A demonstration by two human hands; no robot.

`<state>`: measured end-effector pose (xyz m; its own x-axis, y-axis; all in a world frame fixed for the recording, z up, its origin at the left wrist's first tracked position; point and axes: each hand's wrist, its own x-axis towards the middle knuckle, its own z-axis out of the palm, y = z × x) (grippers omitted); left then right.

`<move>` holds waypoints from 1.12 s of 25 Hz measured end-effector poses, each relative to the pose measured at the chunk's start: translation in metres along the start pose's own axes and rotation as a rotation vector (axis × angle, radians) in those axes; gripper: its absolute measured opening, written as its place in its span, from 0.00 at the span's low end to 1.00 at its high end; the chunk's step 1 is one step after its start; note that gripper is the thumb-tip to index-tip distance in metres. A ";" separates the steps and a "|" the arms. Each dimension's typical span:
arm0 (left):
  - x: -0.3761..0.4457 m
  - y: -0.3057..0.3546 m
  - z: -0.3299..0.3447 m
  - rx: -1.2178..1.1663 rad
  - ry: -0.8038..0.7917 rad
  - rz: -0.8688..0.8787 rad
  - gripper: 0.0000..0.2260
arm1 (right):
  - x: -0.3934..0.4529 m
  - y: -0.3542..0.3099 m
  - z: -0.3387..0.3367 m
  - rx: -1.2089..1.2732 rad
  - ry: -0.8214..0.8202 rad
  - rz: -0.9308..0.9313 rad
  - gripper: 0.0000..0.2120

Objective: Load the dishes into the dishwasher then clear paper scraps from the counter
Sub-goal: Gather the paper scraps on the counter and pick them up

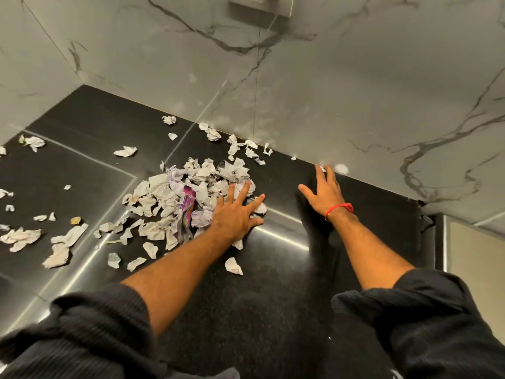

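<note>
Dark speckled stone surface point(273, 283) under marble wall; left hand point(237, 212) flat, fingers spread, probably herding the heap of crumpled white paper scraps point(175, 198). Right hand point(325, 192) splayed, empty, likely sweeping strays.

1. White wall fixture point(259, 4) cut off by the top edge
2. Paper scraps point(3, 150) clipped at the left edge
3. Purple wrapper point(188, 203) half buried in the pile (print unreadable)
</note>
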<state>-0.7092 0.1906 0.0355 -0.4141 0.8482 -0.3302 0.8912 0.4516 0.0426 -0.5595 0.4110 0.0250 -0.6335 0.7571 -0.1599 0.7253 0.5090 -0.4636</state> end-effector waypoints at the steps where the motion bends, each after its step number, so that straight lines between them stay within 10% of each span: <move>1: 0.002 -0.002 0.005 -0.004 -0.003 0.000 0.32 | 0.008 -0.003 0.003 -0.018 -0.017 -0.003 0.37; 15: -0.058 -0.074 -0.019 0.124 -0.052 0.002 0.23 | 0.007 -0.213 0.109 0.004 -0.357 -0.541 0.26; 20: -0.105 -0.119 -0.010 0.146 -0.030 0.016 0.25 | -0.069 -0.169 0.085 0.260 -0.027 -0.336 0.24; 28: -0.192 -0.089 0.027 -0.118 0.311 -0.057 0.22 | -0.179 -0.119 0.102 0.114 -0.220 -0.182 0.44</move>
<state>-0.7040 -0.0194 0.0698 -0.5157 0.8561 -0.0328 0.8447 0.5145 0.1475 -0.5604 0.1734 0.0204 -0.8022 0.5449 -0.2442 0.5678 0.5696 -0.5943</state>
